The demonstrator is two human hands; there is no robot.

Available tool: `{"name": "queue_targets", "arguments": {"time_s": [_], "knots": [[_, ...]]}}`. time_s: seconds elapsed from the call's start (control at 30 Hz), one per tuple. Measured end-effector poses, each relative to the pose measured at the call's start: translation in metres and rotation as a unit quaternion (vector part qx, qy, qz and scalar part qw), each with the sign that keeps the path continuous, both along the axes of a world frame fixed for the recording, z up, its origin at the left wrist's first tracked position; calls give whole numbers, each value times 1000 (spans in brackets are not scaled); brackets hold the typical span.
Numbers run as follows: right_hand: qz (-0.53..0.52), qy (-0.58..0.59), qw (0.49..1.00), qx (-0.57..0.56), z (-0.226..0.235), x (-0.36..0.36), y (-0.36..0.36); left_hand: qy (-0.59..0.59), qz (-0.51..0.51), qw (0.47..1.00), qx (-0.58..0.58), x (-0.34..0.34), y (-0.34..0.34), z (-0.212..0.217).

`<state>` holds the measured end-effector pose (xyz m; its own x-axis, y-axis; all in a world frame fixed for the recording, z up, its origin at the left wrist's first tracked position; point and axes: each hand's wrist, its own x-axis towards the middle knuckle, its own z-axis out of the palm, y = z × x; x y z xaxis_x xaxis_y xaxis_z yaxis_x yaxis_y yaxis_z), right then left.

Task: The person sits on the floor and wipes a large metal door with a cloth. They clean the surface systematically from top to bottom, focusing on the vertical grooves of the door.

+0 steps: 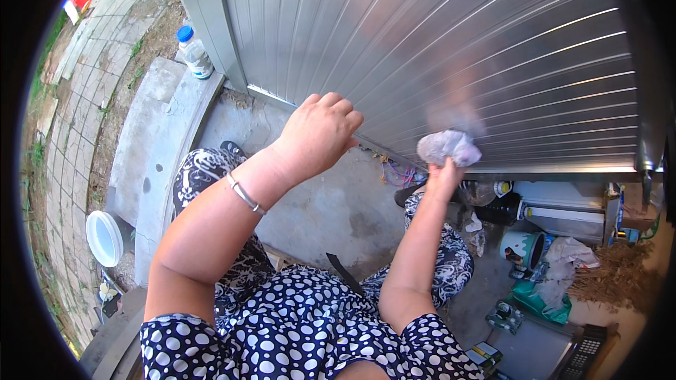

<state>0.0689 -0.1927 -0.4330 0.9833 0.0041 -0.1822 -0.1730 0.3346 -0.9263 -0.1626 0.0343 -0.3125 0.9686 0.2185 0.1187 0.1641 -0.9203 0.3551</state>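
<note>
My right hand (443,177) grips a bunched greyish-white rag (449,148). The rag is up against the lower part of a shiny ribbed metal door panel (422,49), and blurring at its upper edge suggests motion. My left hand (320,130) is raised in front of the same panel, left of the rag. Its fingers are curled into a loose fist, and nothing shows sticking out of it. A silver bangle (245,194) circles the left wrist.
A blue-capped plastic bottle (195,52) stands on the concrete step (151,133) at left, with a white bucket (105,238) nearer me. On the right lie dark bottles (501,209), a tub (522,249), plastic bags (561,271) and a broom head (612,274). Coloured cords (399,173) lie at the panel's foot.
</note>
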Motion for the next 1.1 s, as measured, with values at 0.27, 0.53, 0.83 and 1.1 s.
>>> {"name": "queue_targets", "arguments": {"time_s": [0.27,0.53,0.83,1.1], "knots": [[-44,-395,917,-30,257,23,2,0,28,999,22,-8,8,1],[-116,-416,894,-118,250,46,28,12,19,999,35,-12,5,6],[59,-242,968,-45,19,35,19,28,-24,999,34,-14,-7,13],[92,34,992,78,-109,7,40,48,-30,998,0,-16,-6,10]]}}
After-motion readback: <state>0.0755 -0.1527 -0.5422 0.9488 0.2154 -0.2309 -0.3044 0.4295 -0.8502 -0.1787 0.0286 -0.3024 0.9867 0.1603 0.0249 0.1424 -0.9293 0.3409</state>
